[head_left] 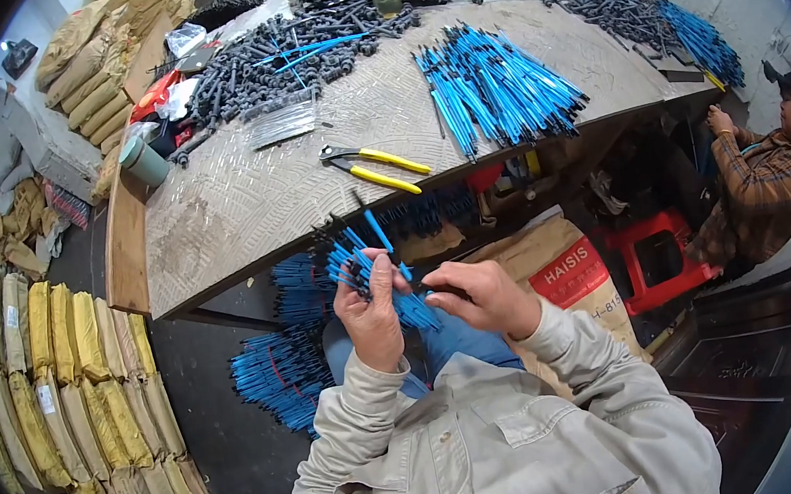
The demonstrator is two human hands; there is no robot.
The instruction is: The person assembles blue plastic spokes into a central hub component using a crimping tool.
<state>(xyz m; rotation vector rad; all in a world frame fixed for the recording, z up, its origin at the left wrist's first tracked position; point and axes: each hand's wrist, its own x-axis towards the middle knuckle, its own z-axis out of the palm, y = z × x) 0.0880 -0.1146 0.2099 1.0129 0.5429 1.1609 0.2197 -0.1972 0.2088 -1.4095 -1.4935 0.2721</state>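
My left hand [371, 311] grips a bunch of thin blue rods with black tips [357, 257], fanned upward below the table's front edge. My right hand [482, 293] pinches a small dark piece at the bundle's lower part, touching the left hand's fingers. One blue rod [375, 227] sticks up higher than the others. Both sleeves are pale grey. Yellow-handled pliers [376, 165] lie on the table just beyond my hands.
A pile of blue rods [494, 87] and a heap of black parts [284, 58] lie on the curved table [214, 220]. More blue rods [277, 370] lie on the floor. Yellow sacks [86, 384] stack left. A seated person [768, 181] works at right beside a red stool [654, 260].
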